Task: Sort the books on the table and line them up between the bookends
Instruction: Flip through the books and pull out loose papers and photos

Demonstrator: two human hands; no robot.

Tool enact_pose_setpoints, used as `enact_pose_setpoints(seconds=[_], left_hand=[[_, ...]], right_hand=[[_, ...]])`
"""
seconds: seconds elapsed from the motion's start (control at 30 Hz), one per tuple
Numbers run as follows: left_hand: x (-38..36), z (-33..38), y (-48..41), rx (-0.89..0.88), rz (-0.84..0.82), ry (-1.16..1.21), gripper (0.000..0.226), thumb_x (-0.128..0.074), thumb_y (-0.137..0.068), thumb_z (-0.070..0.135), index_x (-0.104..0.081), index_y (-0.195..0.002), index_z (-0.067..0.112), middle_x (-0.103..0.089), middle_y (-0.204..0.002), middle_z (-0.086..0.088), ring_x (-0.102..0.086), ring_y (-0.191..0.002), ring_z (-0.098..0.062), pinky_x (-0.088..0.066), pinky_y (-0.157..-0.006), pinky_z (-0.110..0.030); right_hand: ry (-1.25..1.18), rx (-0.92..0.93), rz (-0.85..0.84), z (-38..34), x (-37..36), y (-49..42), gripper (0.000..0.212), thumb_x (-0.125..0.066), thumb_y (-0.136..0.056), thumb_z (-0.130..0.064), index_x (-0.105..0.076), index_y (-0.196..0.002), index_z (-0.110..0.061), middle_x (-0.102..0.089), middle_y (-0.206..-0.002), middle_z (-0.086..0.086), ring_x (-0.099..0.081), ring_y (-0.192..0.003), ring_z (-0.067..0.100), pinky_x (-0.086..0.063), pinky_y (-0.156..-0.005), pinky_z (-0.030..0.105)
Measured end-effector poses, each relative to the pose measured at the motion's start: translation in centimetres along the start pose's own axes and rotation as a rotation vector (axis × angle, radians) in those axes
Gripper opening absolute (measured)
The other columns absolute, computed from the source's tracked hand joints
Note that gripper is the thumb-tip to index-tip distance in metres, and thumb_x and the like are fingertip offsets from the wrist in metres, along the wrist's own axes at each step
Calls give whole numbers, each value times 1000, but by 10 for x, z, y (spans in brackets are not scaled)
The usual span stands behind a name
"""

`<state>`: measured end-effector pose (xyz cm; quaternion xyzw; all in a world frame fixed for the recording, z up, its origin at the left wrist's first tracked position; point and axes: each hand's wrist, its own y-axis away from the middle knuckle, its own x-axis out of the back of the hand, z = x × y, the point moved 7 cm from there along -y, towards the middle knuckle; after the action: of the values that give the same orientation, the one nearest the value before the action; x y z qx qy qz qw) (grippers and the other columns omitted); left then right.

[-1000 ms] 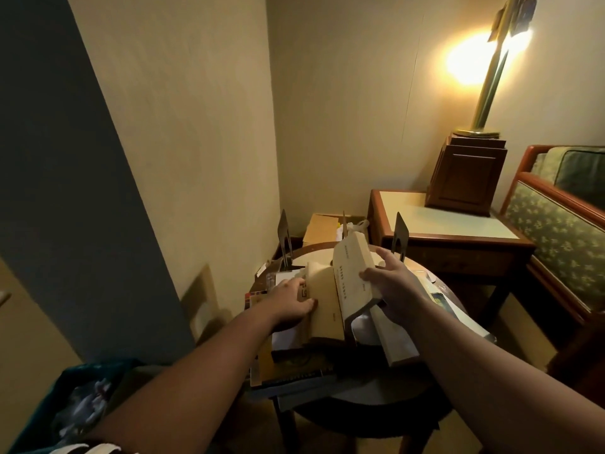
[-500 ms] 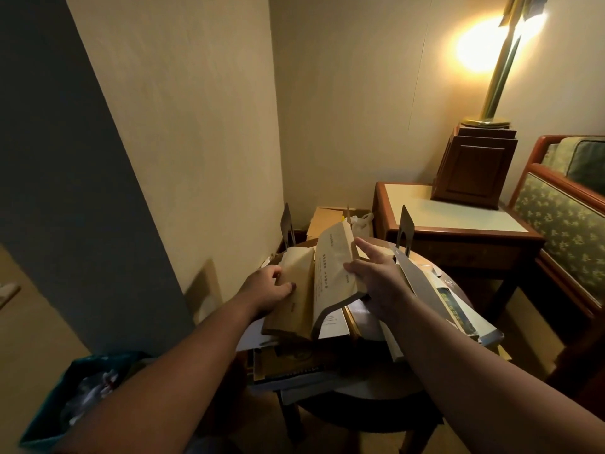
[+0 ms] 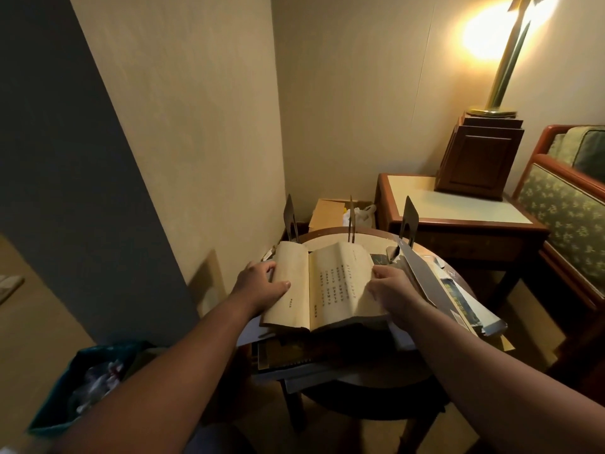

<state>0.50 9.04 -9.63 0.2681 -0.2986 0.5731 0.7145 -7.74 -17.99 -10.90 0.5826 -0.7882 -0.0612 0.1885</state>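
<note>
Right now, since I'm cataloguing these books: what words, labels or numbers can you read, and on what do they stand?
Nothing can be read outright.
Open book, right page: several vertical columns of dark characters, too blurred to read.
Left page: one short vertical line of characters, too small to read.
Bluish cover at the right of the pile: pale marks, blurred.

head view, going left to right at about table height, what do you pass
teal bin → left hand → open book → right hand → wooden side table → green patterned chair
</note>
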Motion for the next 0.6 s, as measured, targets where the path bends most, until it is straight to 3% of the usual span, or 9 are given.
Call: enact_pose_setpoints(seconds=[0.07,0.13,0.2,0.27,0.33,0.4,0.47,0.6], left_hand=[[4,3,-2,-9,36,-53,71,-67,-80,49,-45,-143,26,-46,-131,-6,-51,-116,-27,-53,-94,-51],[7,8,-2,-27,61,-120,70,-66,-82,48,-44,-144,26,-45,-128,-6,-49,-115,-27,-53,-93,-49],[12,14,-1,-46,109,-194,67,-64,-85,47,-44,-145,24,-45,-126,-7,-49,-113,-25,-52,-92,-44],[16,17,0,-61,148,-254,63,-62,-87,48,-47,-143,22,-46,-126,-8,-48,-111,-24,-52,-91,-42],[15,16,0,-46,121,-262,62,-60,-88,49,-48,-142,21,-47,-125,-9,-51,-110,-24,-53,-92,-43],[10,10,1,-4,60,-220,62,-59,-89,46,-47,-144,19,-48,-124,-9,-55,-107,-25,-55,-90,-44],[5,6,3,31,20,-176,57,-60,-92,40,-48,-143,17,-51,-126,-9,-57,-107,-25,-55,-90,-39],[-4,-2,7,34,-27,-141,50,-59,-94,31,-50,-142,19,-56,-134,-8,-57,-114,-25,-53,-92,-36]], right_hand=[[179,52,80,1,-5,2,20,-47,-101,-11,-63,-110,-17,-58,-120,5,-58,-108,22,-56,-90,43],[220,63,125,3,-11,4,24,-47,-102,-17,-56,-124,-16,-53,-128,7,-56,-107,19,-55,-80,35],[218,61,83,7,-22,8,30,-51,-102,-27,-45,-131,-22,-51,-127,9,-60,-105,22,-58,-77,37],[442,133,53,6,-30,7,26,-50,-101,-28,-46,-127,-26,-47,-134,11,-58,-114,28,-58,-86,40],[679,181,34,5,-37,7,37,-48,-101,-26,-47,-138,-22,-40,-144,11,-50,-126,29,-51,-94,34],[836,215,29,0,-41,11,42,-51,-100,-28,-47,-140,-17,-39,-147,11,-43,-133,32,-46,-105,43],[917,332,112,-16,-41,18,48,-60,-95,-24,-48,-141,-20,-37,-151,9,-34,-140,32,-38,-111,48],[957,670,196,-45,-55,39,41,-59,-93,-10,-60,-131,-24,-48,-146,-3,-37,-139,22,-36,-110,40]])
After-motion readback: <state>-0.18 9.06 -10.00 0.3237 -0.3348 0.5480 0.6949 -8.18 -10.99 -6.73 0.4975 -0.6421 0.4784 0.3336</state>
